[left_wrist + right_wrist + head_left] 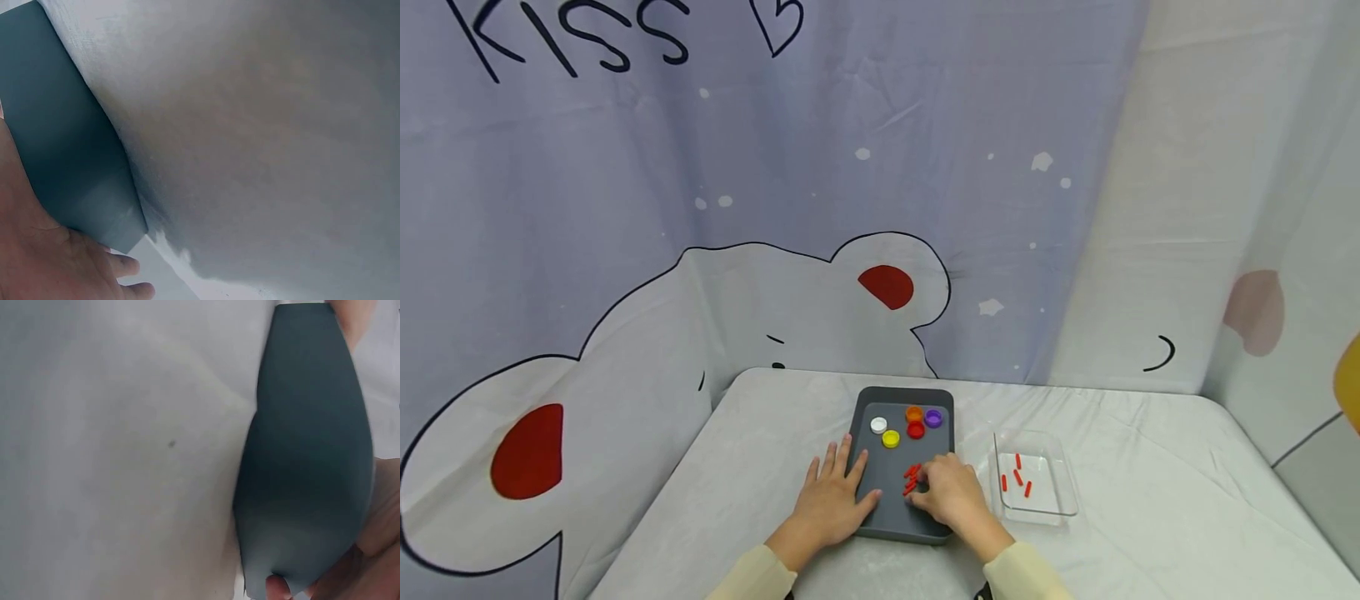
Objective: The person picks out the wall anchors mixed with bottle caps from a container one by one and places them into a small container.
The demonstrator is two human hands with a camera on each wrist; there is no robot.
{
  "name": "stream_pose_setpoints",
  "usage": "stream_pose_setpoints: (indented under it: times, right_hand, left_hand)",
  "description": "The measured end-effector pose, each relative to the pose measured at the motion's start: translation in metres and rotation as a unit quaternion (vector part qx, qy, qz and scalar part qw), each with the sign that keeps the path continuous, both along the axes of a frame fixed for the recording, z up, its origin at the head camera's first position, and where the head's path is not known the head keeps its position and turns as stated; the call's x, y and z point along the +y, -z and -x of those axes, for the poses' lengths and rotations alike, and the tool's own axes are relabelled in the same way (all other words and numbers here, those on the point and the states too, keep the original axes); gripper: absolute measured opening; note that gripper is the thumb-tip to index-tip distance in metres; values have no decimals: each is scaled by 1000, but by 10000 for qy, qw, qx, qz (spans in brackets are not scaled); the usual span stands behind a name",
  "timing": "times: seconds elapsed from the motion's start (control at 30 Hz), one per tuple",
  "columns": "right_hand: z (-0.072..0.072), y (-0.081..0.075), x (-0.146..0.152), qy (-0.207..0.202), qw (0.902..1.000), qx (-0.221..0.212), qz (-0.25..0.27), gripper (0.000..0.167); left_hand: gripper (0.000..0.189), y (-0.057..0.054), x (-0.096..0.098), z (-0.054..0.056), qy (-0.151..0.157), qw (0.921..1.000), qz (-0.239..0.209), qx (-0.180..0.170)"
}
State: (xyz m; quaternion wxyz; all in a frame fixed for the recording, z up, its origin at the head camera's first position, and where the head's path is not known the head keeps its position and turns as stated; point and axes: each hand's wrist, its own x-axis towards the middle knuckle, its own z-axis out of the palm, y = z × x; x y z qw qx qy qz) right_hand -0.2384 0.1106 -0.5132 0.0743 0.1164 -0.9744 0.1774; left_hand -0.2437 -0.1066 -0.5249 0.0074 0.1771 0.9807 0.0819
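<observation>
A white-covered counter [1150, 483] carries a dark grey tray [895, 521], with a clear box [1041, 511] just beside it at 3 o'clock. The left hand [831, 504] lies with fingers spread over the tray's edge at 8 o'clock. The right hand [953, 493] bends over the tray at 4 o'clock, fingers and thumb curled in; whether they pinch anything I cannot tell. Small round pieces sit toward 12 o'clock in the tray: white [878, 426] and yellow [891, 439] at 11, orange [913, 414], purple [933, 418] and red [915, 430] nearer 1. Smallest, loose red sticks [910, 484] lie near the tray's middle by the right fingertips; more sticks [1018, 477] lie scattered in the box. The step in hand seems to be picking or placing sticks, and the next move probably calls for a fine fingertip pinch or release.
</observation>
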Motion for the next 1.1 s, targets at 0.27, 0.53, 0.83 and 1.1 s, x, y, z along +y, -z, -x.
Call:
stream_pose_setpoints:
  times: [0.27,0.53,0.83,1.1]
  right_hand:
    - [2,4,-3,19,9998,148,-117,36]
    - [4,6,-5,72,9997,98,-191,38]
    - [6,8,-7,52,9993,144,-347,44]
    - [9,7,-9,113,9989,76,-449,45]
  left_hand:
    - [73,-1,0,-1,0,10000,4,-42]
    - [72,-3,0,-2,19,10000,11,-20]
    - [72,-3,1,-2,19,10000,44,-35]
    - [71,-3,0,-1,19,10000,78,-40]
